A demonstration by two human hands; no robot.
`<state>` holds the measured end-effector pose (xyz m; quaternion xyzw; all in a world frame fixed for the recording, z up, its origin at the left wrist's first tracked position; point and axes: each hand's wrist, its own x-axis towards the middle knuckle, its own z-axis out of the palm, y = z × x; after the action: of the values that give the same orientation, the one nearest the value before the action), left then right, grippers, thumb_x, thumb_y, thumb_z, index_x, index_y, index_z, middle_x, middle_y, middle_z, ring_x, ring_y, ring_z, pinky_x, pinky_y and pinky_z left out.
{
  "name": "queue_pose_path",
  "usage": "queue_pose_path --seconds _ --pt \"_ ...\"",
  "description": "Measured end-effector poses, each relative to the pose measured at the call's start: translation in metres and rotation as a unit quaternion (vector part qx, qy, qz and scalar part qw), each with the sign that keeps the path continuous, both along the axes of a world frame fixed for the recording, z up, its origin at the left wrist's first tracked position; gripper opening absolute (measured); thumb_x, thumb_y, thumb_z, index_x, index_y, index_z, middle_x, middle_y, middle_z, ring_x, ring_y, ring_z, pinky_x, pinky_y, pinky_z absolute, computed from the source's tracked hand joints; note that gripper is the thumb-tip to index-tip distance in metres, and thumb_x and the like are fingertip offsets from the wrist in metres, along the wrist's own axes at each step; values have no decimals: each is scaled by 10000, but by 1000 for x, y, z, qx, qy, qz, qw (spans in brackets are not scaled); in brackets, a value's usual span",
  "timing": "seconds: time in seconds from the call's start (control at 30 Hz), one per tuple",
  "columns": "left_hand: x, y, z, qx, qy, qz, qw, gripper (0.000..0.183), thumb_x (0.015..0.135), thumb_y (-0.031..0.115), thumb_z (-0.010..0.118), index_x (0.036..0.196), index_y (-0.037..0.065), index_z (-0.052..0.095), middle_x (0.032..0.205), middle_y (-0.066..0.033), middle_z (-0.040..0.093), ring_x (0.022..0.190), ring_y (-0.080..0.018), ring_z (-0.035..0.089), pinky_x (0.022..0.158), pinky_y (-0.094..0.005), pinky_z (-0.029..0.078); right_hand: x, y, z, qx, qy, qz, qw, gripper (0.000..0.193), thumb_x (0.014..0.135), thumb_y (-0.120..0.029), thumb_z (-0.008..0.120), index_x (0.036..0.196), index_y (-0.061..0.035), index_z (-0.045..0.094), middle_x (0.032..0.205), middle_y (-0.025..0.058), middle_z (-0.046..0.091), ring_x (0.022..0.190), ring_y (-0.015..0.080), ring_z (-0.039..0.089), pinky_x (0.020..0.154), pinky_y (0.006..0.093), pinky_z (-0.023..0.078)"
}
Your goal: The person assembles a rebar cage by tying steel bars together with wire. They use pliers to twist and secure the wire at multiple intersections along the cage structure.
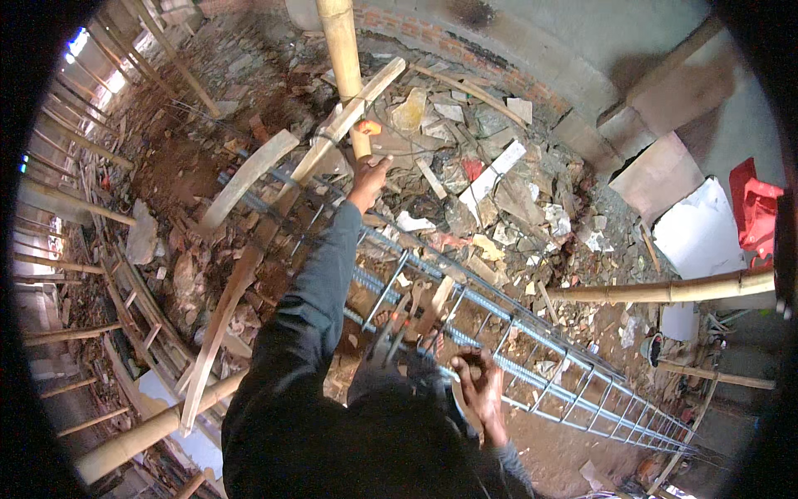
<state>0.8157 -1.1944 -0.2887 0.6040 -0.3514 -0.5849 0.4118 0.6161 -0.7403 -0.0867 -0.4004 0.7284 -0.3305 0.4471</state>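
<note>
My left hand (370,181) reaches forward and is closed round the lower visible part of an upright bamboo pole (341,46). A slanting wooden plank (353,112) crosses that pole, with a small orange object (367,127) where they meet. Below my arm a long steel rebar cage (532,324) runs from upper left to lower right. Close to my body, my right hand (480,391) has its fingers curled beside the cage's near bar; what they hold, if anything, is hidden. Tools that look like pincers (397,320) show against my dark clothing.
Broken tile and stone rubble (499,191) covers the ground beyond the cage. Another bamboo pole (665,289) juts in from the right, near a red cloth (758,212) and a white sheet (698,229). Loose planks (229,312) and bamboo poles (154,428) lie on the left.
</note>
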Motion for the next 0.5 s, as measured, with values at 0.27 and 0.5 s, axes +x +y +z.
queue_pose_path --seconds 0.27,0.5 --pt "-29 -177 -169 -188 -249 211 926 884 681 325 1011 1348 11 524 1216 -82 647 1073 -239 639 933 -407 557 22 32 3 97 6 -182 979 317 934 -92 794 1196 43 675 1010 126 755 916 176 717 799 324 596" --pt "-21 -215 -189 -226 -35 213 950 734 689 267 1006 1233 21 580 1091 -100 669 1004 -225 645 886 -399 555 41 68 -31 102 -93 -265 954 315 1009 -182 742 1258 -4 665 1075 92 726 959 180 679 850 329 565"
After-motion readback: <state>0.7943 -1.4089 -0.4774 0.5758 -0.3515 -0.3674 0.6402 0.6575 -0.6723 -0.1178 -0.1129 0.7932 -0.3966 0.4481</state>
